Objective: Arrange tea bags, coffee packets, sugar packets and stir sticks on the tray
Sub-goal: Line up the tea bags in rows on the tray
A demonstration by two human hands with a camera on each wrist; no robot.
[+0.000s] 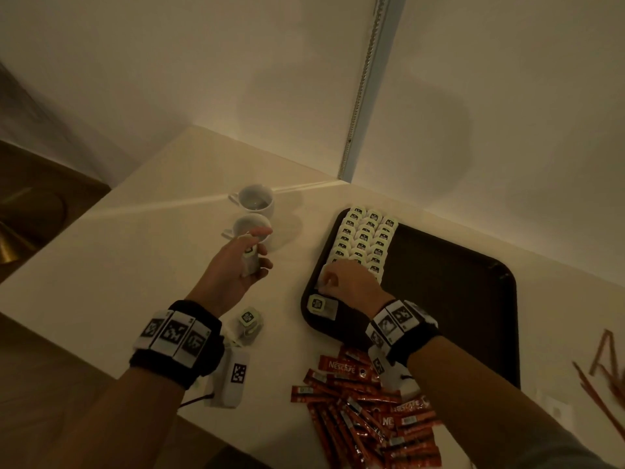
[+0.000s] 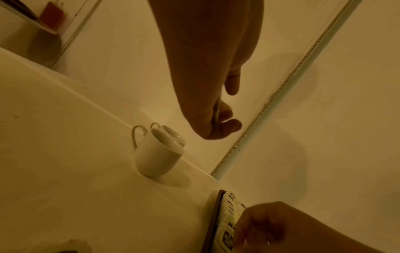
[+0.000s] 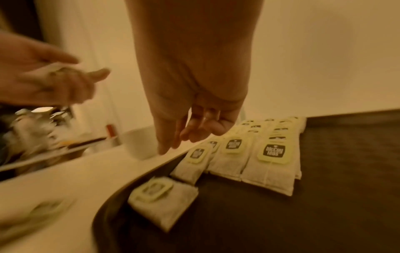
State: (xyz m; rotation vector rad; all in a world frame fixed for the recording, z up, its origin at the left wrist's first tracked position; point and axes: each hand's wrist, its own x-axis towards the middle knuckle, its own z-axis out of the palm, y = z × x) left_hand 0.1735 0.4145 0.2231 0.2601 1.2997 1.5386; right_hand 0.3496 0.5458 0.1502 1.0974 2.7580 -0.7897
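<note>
my left hand (image 1: 236, 265) holds a tea bag (image 1: 249, 262): light, soft, best pinched by its tag; my right hand (image 1: 351, 282) rests loose-fingered over the rows on the tray (image 1: 456, 282).

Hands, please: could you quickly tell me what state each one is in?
Left hand: holding a tea bag.
Right hand: open, fingers down at the tea bag rows, gripping nothing.

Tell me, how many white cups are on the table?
2. The nearer cup stands just beyond the left hand; the farther cup stands directly behind it, close to the wall. Both are left of the tray.
</note>
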